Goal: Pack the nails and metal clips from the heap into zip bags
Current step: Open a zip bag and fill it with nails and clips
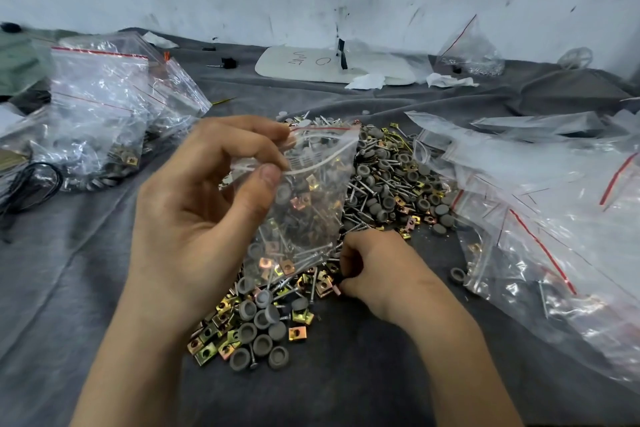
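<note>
A clear zip bag with a red line at its mouth hangs above the heap, partly filled with nails and brass-coloured clips. My left hand pinches the bag's open mouth between thumb and fingers. The heap of nails, square metal clips and grey round caps spreads over the dark cloth, running from the middle down to a small cluster near me. My right hand is low at the heap's edge just under the bag, fingers curled round small pieces; what it holds is mostly hidden.
Filled zip bags are stacked at the left. A pile of empty zip bags covers the right side. A white flat board, crumpled tissue and another bag lie at the back by the wall. Black cable lies far left.
</note>
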Tool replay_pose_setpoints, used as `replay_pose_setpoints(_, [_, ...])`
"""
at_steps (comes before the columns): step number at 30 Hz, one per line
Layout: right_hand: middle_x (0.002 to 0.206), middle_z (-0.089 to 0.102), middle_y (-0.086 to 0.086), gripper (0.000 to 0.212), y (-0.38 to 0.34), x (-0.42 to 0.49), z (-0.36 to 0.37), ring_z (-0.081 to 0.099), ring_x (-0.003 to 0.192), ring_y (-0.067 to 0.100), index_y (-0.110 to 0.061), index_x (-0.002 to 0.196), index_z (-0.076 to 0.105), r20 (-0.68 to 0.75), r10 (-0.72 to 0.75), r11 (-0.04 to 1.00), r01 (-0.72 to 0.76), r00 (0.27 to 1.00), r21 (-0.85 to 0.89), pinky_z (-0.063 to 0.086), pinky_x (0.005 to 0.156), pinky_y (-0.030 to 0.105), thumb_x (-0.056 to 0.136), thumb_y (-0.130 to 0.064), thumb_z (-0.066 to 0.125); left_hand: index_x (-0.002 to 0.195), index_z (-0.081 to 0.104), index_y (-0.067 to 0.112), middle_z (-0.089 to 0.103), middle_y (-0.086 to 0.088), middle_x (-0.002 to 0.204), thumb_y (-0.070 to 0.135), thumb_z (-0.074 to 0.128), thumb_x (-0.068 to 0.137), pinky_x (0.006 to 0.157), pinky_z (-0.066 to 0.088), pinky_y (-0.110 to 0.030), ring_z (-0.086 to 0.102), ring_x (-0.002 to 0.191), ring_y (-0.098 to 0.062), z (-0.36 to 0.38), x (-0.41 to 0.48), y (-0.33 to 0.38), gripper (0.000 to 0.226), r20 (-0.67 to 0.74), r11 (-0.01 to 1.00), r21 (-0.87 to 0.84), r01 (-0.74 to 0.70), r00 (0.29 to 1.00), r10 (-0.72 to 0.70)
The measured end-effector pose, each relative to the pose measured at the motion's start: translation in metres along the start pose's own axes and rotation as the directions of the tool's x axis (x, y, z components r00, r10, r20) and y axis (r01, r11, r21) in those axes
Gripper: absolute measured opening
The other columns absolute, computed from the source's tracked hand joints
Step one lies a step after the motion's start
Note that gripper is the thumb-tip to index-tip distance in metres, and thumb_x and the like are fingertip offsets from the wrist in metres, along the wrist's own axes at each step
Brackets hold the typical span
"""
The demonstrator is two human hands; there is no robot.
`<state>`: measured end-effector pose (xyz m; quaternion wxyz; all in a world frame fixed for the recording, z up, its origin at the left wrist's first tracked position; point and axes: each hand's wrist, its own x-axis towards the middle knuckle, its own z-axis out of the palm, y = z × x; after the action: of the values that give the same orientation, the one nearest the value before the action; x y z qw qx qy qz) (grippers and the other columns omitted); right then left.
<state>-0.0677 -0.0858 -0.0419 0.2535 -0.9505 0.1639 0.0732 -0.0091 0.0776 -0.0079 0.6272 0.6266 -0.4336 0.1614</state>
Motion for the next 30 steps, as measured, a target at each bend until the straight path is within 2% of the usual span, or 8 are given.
replay_pose_setpoints(3, [0.088,0.060,-0.002,0.025,0.006,0.002,-0.003,0.059,0.084,0.017,-0.025,0.072,0.052,0.009,-0.031,0.997,0.031,0.999,0.073,0.049,0.073,0.028,0.082,-0.011,0.070,0.090,0.061,0.013,0.062,-0.011,0.112,0.010,0.054,0.092,0.090,0.049,-0.030,0.061,0.111,-0.032,0.000,0.000,0.000,0.008,0.006,1.000,-0.008,0.007,1.000,-0.007])
replay_pose_setpoints(6, [0.074,0.063,-0.005,0.026,0.016,-0.002,-0.016,0.063,0.066,0.013,-0.025,0.073,0.057,-0.073,-0.044,0.944,0.066,0.996,0.323,0.051,0.063,0.024,0.083,-0.006,0.071,0.093,0.059,0.017,0.062,-0.013,0.113,0.011,0.053,0.092,0.090,0.048,-0.029,0.060,0.112,-0.032,0.000,0.000,0.002,0.009,0.005,1.000,-0.008,0.008,1.000,-0.008])
replay_pose_setpoints(9, [0.072,0.071,0.003,0.023,0.026,-0.013,-0.034,0.070,0.069,0.019,-0.017,0.076,0.066,-0.266,-0.112,0.749,0.257,0.958,0.610,0.059,0.068,0.028,0.079,0.005,0.070,0.094,0.059,0.017,0.062,-0.014,0.114,0.010,0.053,0.092,0.089,0.048,-0.027,0.061,0.112,-0.031,0.002,0.000,0.005,0.009,0.006,1.000,-0.011,0.005,1.000,-0.005])
replay_pose_setpoints(11, [0.078,0.074,0.003,0.020,0.027,-0.020,-0.043,0.072,0.073,0.017,-0.015,0.077,0.068,-0.366,-0.176,0.604,0.394,0.914,0.693,0.058,0.069,0.025,0.074,0.005,0.072,0.094,0.059,0.017,0.062,-0.012,0.115,0.011,0.052,0.092,0.090,0.047,-0.029,0.061,0.112,-0.029,0.004,0.001,0.006,0.010,0.014,1.000,-0.006,0.003,1.000,-0.003])
replay_pose_setpoints(15, [0.082,0.074,-0.002,0.018,0.020,-0.030,-0.053,0.070,0.080,0.010,-0.023,0.076,0.071,-0.485,-0.283,0.490,0.559,0.827,0.669,0.052,0.070,0.015,0.062,-0.012,0.075,0.088,0.060,0.019,0.063,-0.007,0.113,0.014,0.052,0.090,0.093,0.046,-0.036,0.061,0.111,-0.029,0.006,0.000,0.008,0.009,0.032,1.000,0.014,0.015,0.999,-0.015])
replay_pose_setpoints(18, [0.082,0.074,-0.002,0.018,0.017,-0.035,-0.056,0.071,0.085,0.014,-0.026,0.072,0.070,-0.543,-0.326,0.416,0.633,0.774,0.653,0.053,0.073,0.017,0.061,-0.012,0.074,0.085,0.060,0.021,0.064,-0.002,0.111,0.016,0.053,0.090,0.089,0.047,-0.027,0.061,0.110,-0.024,0.010,0.001,0.012,0.009,0.052,0.999,0.032,0.034,0.998,-0.035])
replay_pose_setpoints(21, [0.080,0.073,-0.004,0.020,0.016,-0.038,-0.057,0.071,0.085,0.016,-0.025,0.070,0.067,-0.581,-0.362,0.345,0.684,0.729,0.643,0.053,0.074,0.019,0.062,-0.009,0.075,0.085,0.059,0.025,0.064,0.003,0.110,0.019,0.054,0.089,0.082,0.050,-0.030,0.062,0.107,-0.021,0.015,0.001,0.014,0.008,0.073,0.998,0.044,0.041,0.996,-0.044])
replay_pose_setpoints(30, [0.085,0.072,-0.004,0.022,0.018,-0.038,-0.057,0.069,0.086,0.012,-0.029,0.077,0.066,-0.621,-0.397,0.317,0.735,0.676,0.599,0.053,0.076,0.018,0.066,-0.012,0.074,0.089,0.063,0.027,0.063,0.012,0.111,0.027,0.059,0.085,0.075,0.055,-0.037,0.062,0.108,-0.021,0.022,0.000,0.018,0.005,0.138,0.995,0.069,0.068,0.987,-0.077])
